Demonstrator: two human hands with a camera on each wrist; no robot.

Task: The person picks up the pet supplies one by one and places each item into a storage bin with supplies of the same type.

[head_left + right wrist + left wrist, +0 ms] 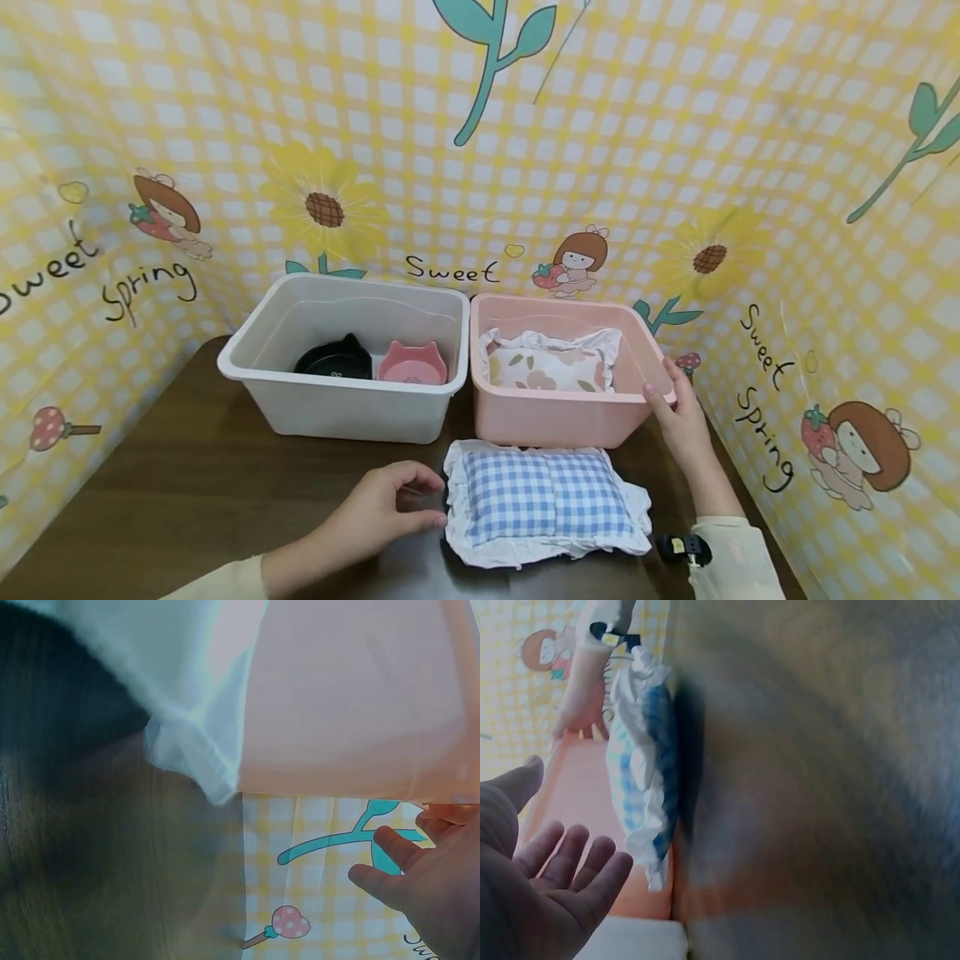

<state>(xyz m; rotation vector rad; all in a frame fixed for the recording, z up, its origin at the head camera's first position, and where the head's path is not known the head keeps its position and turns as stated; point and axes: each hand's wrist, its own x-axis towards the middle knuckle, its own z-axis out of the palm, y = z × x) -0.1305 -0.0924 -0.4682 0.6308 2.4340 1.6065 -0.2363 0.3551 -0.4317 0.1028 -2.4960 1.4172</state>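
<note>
A small blue-and-white checked pillow point(547, 496) with a white ruffled edge lies flat on the table. My left hand point(382, 508) is at its left end, fingers loosely bent and thumb apart; the left wrist view shows a gap between the fingers point(592, 866) and the pillow. At the front right corner of a pink plastic bin point(558, 421), my right hand point(678, 412) holds the rim between thumb and forefinger, the other fingers spread outside. Inside that bin leans a white floral pillow point(555, 367) with ruffles.
Left of the pink bin stands a white plastic bin point(352, 412), holding a black cat-eared bowl point(333, 358) and a pink cat-eared bowl point(412, 364). Yellow checked cloth point(480, 192) surrounds the dark wooden table point(187, 467) at the back and sides.
</note>
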